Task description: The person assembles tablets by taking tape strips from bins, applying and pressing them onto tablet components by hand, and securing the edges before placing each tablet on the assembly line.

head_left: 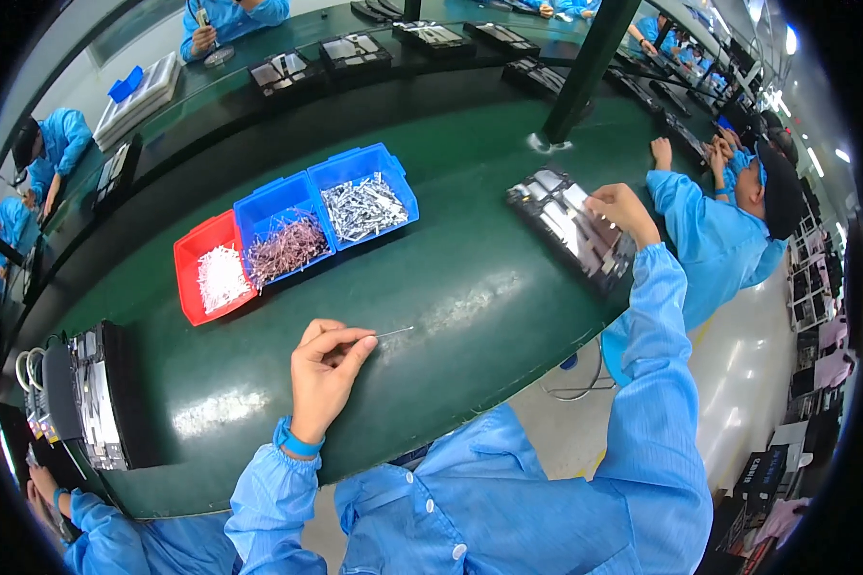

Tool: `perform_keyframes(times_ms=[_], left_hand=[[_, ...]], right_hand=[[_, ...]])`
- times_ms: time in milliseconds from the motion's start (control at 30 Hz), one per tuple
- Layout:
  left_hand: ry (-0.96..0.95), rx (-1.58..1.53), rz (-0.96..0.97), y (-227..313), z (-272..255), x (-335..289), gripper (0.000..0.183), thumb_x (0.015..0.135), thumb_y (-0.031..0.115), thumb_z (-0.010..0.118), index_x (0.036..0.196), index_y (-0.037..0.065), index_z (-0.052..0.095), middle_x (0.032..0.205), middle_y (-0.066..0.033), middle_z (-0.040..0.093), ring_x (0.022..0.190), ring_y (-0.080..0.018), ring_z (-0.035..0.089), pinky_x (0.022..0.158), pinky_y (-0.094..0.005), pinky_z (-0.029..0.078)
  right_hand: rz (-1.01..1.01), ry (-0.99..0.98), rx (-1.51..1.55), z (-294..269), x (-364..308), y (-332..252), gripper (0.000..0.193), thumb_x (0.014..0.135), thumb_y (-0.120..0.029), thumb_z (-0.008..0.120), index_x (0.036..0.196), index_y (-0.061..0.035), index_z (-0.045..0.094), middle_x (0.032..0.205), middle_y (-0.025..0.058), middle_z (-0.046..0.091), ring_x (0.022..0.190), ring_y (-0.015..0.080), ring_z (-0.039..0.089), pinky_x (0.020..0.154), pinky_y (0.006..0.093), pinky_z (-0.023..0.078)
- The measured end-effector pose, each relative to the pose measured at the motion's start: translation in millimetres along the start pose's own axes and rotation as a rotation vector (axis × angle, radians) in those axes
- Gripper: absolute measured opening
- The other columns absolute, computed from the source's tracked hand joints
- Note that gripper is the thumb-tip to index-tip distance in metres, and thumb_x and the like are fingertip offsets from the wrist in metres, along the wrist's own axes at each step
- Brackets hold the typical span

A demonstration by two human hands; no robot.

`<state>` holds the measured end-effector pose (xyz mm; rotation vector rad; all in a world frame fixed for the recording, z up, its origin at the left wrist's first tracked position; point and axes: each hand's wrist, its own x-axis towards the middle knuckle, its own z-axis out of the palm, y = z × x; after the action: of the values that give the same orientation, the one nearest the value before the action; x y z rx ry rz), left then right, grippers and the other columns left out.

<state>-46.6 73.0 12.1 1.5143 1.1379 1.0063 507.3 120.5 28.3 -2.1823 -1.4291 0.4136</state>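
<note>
My left hand (323, 372) is over the near middle of the green table, pinching a thin pale stick (394, 333) between thumb and forefinger. The stick points right and has a small tip at its far end. On the right, my right hand (623, 211) has its fingers bent over the edge of a flat black electronic unit (568, 226) with silvery and grey panels. The unit's near end is blurred. Beyond my left hand stand a red bin (190, 279) of small white pieces, a blue bin (244, 204) of purplish-brown pieces and a blue bin (401, 172) of silvery pieces.
Another black unit (94, 398) stands at the table's left end. A dark green post (585, 81) rises from the far right of the table (431, 249). Several similar units line the far bench. Co-workers in blue sit close by on the right (714, 230) and lower left (144, 537).
</note>
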Motion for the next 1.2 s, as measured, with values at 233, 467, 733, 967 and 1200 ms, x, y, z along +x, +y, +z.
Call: perform_keyframes(times_ms=[233, 467, 733, 967, 1200], left_hand=[[-0.093, -0.235, -0.089, 0, 16, -4, 0.015, 0.083, 0.004, 0.074, 0.098, 0.003, 0.073, 0.139, -0.0174, 0.045, 0.124, -0.0273, 0.052, 0.098, -0.0360, 0.050], [-0.024, -0.002, -0.033, 15, 11, -30, 0.015, 0.080, 0.008, 0.077, 0.094, 0.004, 0.075, 0.139, -0.0202, 0.048, 0.122, -0.0313, 0.055, 0.093, -0.0359, 0.052], [-0.018, 0.166, 0.008, 25, -11, -62, 0.016, 0.075, 0.005, 0.078, 0.091, 0.009, 0.076, 0.130, -0.0174, 0.055, 0.112, -0.0293, 0.059, 0.095, -0.0381, 0.048], [0.122, 0.150, 0.172, 35, -4, -61, 0.014, 0.078, -0.005, 0.073, 0.091, 0.000, 0.072, 0.093, -0.0085, 0.061, 0.086, -0.0176, 0.059, 0.076, -0.0281, 0.048], [0.170, 0.306, 0.300, 40, -9, -64, 0.018, 0.076, -0.005, 0.075, 0.092, 0.003, 0.072, 0.090, -0.0074, 0.059, 0.081, -0.0174, 0.060, 0.070, -0.0280, 0.049]], right_hand=[[-0.287, -0.329, 0.088, 67, -119, -143, 0.039, 0.083, -0.020, 0.074, 0.110, 0.0064, 0.064, 0.064, 0.0050, 0.060, 0.056, 0.0098, 0.057, 0.050, 0.0270, 0.043], [-0.444, -0.345, 0.288, 112, -181, -191, 0.049, 0.083, -0.022, 0.073, 0.121, 0.0054, 0.060, 0.062, 0.0130, 0.058, 0.052, 0.0209, 0.057, 0.049, 0.0345, 0.043], [-0.689, -0.168, -0.033, 111, -202, -208, 0.030, 0.084, -0.025, 0.072, 0.102, -0.0012, 0.067, 0.069, 0.0115, 0.061, 0.053, 0.0246, 0.059, 0.049, 0.0370, 0.045], [-0.827, -0.551, 0.561, 120, -220, -261, 0.032, 0.081, -0.023, 0.075, 0.105, -0.0025, 0.066, 0.088, 0.0068, 0.064, 0.055, 0.0162, 0.062, 0.049, 0.0300, 0.048], [-0.960, -0.334, 0.543, 143, -231, -261, 0.011, 0.083, -0.014, 0.070, 0.090, -0.0046, 0.067, 0.075, 0.0048, 0.063, 0.054, 0.0203, 0.060, 0.047, 0.0319, 0.047]])
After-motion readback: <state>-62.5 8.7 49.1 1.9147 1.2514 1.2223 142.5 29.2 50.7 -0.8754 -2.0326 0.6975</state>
